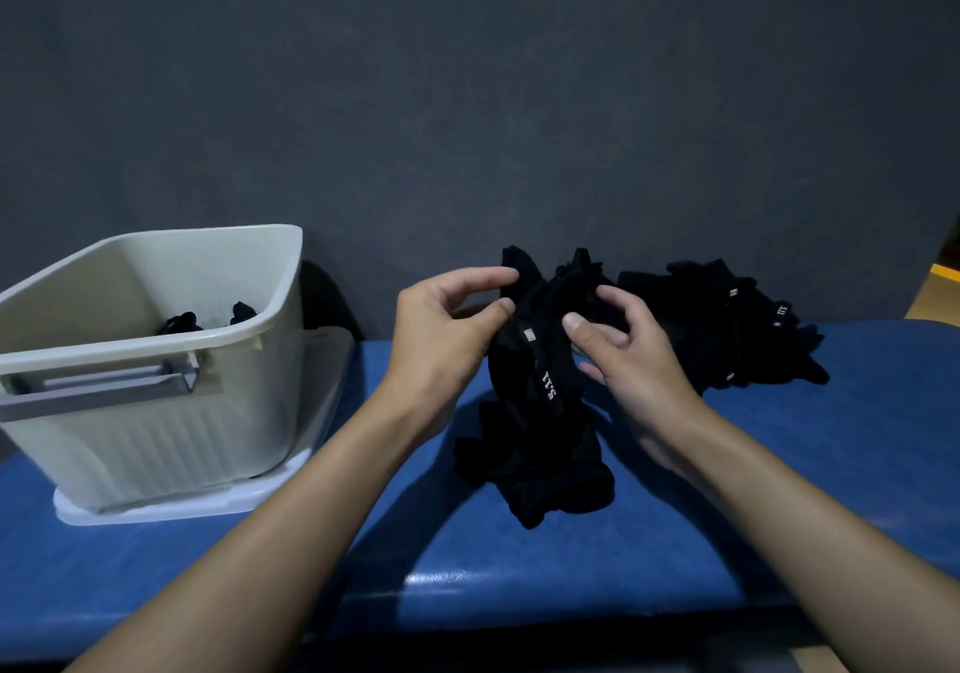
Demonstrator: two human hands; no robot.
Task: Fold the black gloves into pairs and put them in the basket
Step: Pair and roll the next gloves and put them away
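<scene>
A bundle of black gloves (540, 428) with white lettering hangs between my hands above the blue table (467, 558), its lower part bunched on the surface. My left hand (447, 324) pinches the bundle's upper left edge between thumb and fingers. My right hand (618, 345) grips the upper right part with curled fingers. A pile of more black gloves (727, 329) lies behind my right hand. The beige basket (156, 412) stands at the left, with black gloves (182, 321) showing inside it.
The basket sits on a white lid or tray (171, 508) and has a grey handle (98, 391) on its near side. A dark grey wall (467, 100) rises right behind the table. The table's front edge runs near the bottom of the view.
</scene>
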